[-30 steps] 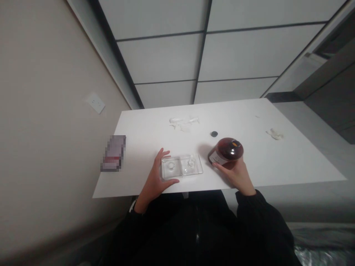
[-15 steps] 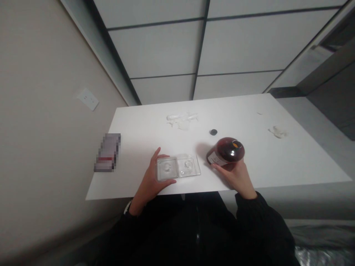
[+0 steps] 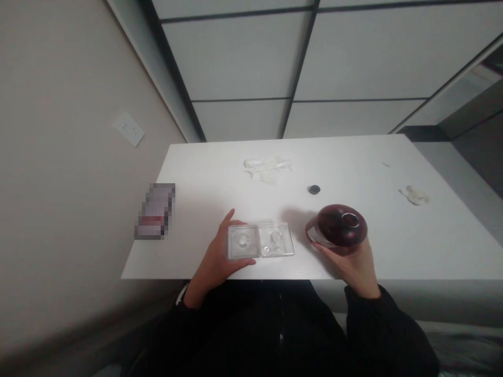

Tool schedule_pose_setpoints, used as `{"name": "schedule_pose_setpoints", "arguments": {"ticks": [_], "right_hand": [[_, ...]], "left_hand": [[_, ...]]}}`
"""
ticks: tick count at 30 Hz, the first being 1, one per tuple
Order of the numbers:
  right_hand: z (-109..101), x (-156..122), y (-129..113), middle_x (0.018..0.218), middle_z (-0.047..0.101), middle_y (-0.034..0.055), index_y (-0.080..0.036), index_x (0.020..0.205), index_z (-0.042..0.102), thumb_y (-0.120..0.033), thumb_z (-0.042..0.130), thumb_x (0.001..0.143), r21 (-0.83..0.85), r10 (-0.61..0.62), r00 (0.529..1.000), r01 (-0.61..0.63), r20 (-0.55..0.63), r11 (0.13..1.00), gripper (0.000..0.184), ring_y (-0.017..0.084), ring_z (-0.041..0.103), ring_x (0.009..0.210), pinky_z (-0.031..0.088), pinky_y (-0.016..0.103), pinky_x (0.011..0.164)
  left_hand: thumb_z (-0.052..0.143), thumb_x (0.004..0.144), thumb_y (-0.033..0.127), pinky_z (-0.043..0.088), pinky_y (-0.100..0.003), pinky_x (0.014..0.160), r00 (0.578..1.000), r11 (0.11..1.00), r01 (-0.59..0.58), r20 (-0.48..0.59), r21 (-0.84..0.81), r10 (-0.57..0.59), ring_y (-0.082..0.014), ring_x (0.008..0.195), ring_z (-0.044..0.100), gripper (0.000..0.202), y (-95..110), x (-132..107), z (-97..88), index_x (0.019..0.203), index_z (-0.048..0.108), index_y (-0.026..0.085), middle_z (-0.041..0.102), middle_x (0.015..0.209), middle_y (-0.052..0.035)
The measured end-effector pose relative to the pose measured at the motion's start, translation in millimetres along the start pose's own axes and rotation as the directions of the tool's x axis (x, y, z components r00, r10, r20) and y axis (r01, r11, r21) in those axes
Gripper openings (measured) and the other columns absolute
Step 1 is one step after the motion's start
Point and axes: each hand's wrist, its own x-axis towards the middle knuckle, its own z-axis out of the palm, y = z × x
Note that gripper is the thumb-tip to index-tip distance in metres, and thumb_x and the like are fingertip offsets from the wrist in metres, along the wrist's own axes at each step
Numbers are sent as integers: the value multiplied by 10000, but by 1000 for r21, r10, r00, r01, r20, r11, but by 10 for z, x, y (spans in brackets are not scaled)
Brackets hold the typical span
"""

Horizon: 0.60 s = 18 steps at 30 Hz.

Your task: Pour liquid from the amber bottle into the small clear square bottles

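Note:
My left hand (image 3: 222, 254) grips the left end of a clear plastic case (image 3: 243, 251), thumb along the near side and fingers along the far side. The case lies unfolded in two halves, each with a small round shape in its middle. To the right, my right hand (image 3: 356, 264) is wrapped round a dark red, rounded bottle (image 3: 340, 228) with a white label on its lower left. The bottle's uncapped mouth shows as a ring at the top. Beyond the bottle lies a small dark cap (image 3: 314, 189).
Crumpled clear plastic wrap (image 3: 269, 167) lies at the back of the white table (image 3: 212, 178). Another crumpled scrap (image 3: 416, 196) is on the right side. A blurred-out box-shaped item (image 3: 157, 209) sits at the left edge, near the wall.
The bottle has turned more upright in my right hand, and the orange spot at its top no longer shows. My left hand keeps its hold on the case. The view has shifted slightly.

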Motion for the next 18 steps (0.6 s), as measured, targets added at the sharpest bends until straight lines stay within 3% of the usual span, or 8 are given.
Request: {"name": "schedule_pose_setpoints", "arguments": {"ticks": [3,6,13,18], "right_hand": [[-79,-54,-64,1306,700,177,-204,1342,610,-617,886,718,-68,-77,997,76,0,995,797,407,692,1201,555,640,1059],[-197,-59,-181,1344,692,166,-238,1374,614,-495,867,797,-164,-245,968,251,57,954,680,408,666,1254,555,625,1070],[-436,72,-349,1359,706,138,-302,1465,553,-315,859,836,-99,-486,843,517,230,850,699,366,720,1192,643,551,923],[-533,185,-502,1390,682,153,-321,1555,500,-194,797,895,-189,-582,711,682,393,706,735,349,708,1196,648,513,905]], "left_hand": [[903,801,489,520,-490,1124,1000,1000,0,10,-4,0,-327,1307,633,1135,-2,-4,-4,1665,178,355,587,1440,-98],[903,804,480,509,-507,1129,1000,1000,-5,12,-4,5,-327,1305,634,1131,-5,0,-4,1664,177,368,589,1434,-96],[915,799,405,499,-525,1134,999,1000,9,34,9,-9,-333,1330,621,1149,22,12,-21,1656,149,402,586,1450,-90],[924,781,377,501,-514,1139,1000,1000,7,3,16,-8,-337,1336,611,861,26,-6,-18,1484,428,342,578,1436,-86]]}}
